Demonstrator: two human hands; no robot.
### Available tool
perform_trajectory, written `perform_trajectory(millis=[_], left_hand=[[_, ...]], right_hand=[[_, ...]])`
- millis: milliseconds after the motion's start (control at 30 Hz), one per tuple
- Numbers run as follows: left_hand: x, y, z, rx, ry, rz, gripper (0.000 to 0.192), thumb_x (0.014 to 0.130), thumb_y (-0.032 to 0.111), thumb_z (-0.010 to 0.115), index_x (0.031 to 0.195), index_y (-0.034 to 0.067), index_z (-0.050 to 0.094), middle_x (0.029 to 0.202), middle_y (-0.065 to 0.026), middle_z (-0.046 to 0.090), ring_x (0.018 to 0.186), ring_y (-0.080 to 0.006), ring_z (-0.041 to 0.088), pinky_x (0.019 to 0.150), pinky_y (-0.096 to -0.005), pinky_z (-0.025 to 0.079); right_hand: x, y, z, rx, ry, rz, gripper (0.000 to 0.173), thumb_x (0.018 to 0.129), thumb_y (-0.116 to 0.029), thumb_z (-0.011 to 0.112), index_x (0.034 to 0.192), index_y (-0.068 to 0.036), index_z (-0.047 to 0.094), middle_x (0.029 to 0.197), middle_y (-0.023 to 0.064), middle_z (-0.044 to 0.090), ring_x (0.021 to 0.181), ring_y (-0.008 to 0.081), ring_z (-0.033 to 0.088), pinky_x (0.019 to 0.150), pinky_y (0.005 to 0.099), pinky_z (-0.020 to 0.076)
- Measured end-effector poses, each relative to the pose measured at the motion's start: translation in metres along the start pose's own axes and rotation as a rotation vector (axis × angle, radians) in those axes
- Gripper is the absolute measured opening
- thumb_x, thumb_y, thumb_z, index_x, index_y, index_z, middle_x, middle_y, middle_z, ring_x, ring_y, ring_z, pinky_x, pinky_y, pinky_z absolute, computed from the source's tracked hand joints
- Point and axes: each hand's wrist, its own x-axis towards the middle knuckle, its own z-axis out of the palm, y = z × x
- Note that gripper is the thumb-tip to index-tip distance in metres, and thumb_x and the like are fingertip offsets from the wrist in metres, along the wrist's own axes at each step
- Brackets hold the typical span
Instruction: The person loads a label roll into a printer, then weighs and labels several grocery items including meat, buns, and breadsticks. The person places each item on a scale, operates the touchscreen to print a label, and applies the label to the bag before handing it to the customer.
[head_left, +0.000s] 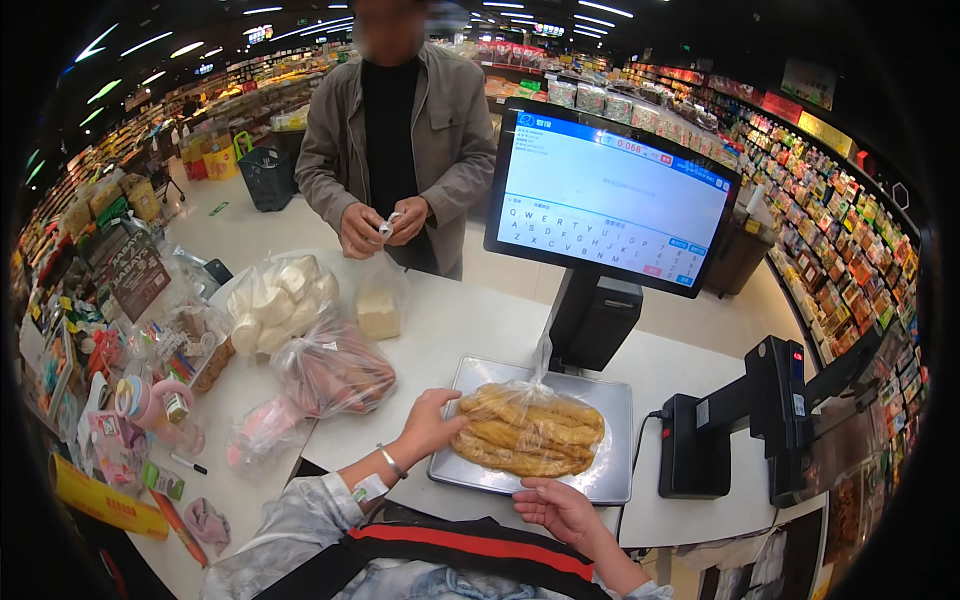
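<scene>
A knotted clear plastic bag of yellow-brown food (529, 431) rests on the metal pan of a weighing scale (616, 420) before me. At the bag's left side is my left hand (433, 426), thumb and fingers apart, its thumb at or touching the plastic. My right hand (556, 510) is by the pan's front edge, palm turned inward, fingers loosely curled with nothing in them. The scale's touch screen (607, 199) stands behind the pan and shows a keyboard and a weight reading.
Across the counter (420, 360), a person (397, 142) holds the top of a bag with a pale block (377, 313). Left of the scale lie a bag of white pieces (281, 300), a bag of reddish food (337, 371) and a pink bottle (165, 409). A black device stand (694, 446) is at right.
</scene>
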Motion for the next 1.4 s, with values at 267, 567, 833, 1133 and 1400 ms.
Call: perform_trajectory(millis=[267,567,833,1133,1400], left_hand=[[-0.069,0.006,-0.047,-0.842,-0.207,-0.548,0.021,0.09,0.008,0.061,0.109,0.0,0.062,0.082,-0.0019,0.062,0.069,-0.0091,0.057,0.062,-0.022,0.047],[-0.13,-0.017,-0.06,-0.993,-0.125,-0.753,0.016,0.093,0.012,0.06,0.107,0.004,0.062,0.081,-0.0015,0.06,0.067,-0.0091,0.053,0.06,-0.021,0.044],[-0.149,-0.038,-0.072,-1.028,-0.007,-0.83,0.014,0.094,0.012,0.059,0.105,0.005,0.062,0.08,-0.0025,0.06,0.064,-0.0094,0.053,0.058,-0.0218,0.044],[-0.148,-0.044,-0.07,-1.034,0.012,-0.815,0.014,0.094,0.013,0.058,0.105,0.005,0.061,0.079,-0.0019,0.06,0.063,-0.0097,0.053,0.057,-0.0217,0.044],[-0.134,-0.033,-0.069,-0.993,0.001,-0.813,0.013,0.095,0.012,0.057,0.104,0.005,0.062,0.078,-0.0019,0.06,0.063,-0.0098,0.053,0.058,-0.022,0.043]], right_hand=[[0.024,-0.051,0.055,-0.512,0.125,-0.465,0.03,0.089,-0.011,0.061,0.117,-0.001,0.06,0.119,0.016,0.063,0.101,0.0205,0.063,0.083,0.0319,0.0526],[0.055,-0.171,0.166,-1.356,0.189,-1.285,0.026,0.075,-0.013,0.068,0.1,-0.013,0.069,0.148,0.0182,0.04,0.126,0.0339,0.046,0.101,0.0405,0.0374],[0.093,-0.245,0.241,-1.753,0.57,-1.421,0.021,0.072,-0.012,0.071,0.093,-0.017,0.07,0.15,0.015,0.036,0.121,0.0371,0.043,0.1,0.0456,0.036],[0.087,-0.232,0.231,-1.759,0.41,-1.4,0.02,0.073,-0.012,0.069,0.093,-0.015,0.07,0.146,0.0164,0.043,0.117,0.0335,0.048,0.098,0.043,0.0392],[0.08,-0.205,0.103,-0.81,0.231,-0.738,0.021,0.081,-0.016,0.068,0.1,-0.006,0.067,0.092,0.005,0.07,0.07,0.0117,0.061,0.061,0.0246,0.0465]])
